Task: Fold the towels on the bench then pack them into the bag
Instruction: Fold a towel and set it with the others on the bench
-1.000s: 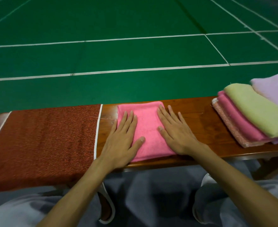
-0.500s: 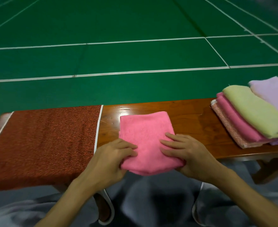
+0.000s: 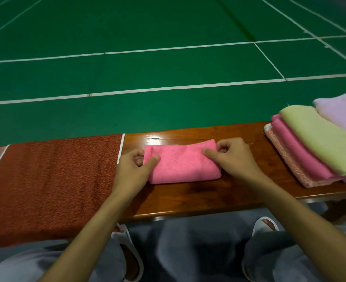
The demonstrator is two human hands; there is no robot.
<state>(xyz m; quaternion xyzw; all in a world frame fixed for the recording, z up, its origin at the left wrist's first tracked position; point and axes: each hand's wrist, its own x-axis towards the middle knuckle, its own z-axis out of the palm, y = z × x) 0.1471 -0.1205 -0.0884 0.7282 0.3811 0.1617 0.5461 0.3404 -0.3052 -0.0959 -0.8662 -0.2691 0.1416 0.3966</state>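
Note:
A pink towel (image 3: 180,162), folded into a short thick rectangle, lies on the wooden bench (image 3: 198,198) in front of me. My left hand (image 3: 134,169) pinches its left end, thumb on top and fingers curled under the edge. At the right end my right hand (image 3: 232,157) pinches the towel the same way. A red patterned bag (image 3: 52,184) with white trim lies flat on the bench to the left, close to my left hand. To the right sits a stack of unfolded towels (image 3: 318,143): light green, pink, lilac and speckled pink.
Beyond the bench spreads a green court floor (image 3: 168,58) with white lines. My knees in grey trousers and white slippers (image 3: 264,224) show below the bench's near edge.
The near half of the pink towel was lifted and folded away from me, making it half as deep. Both hands went from pressing flat to pinching the towel's two ends.

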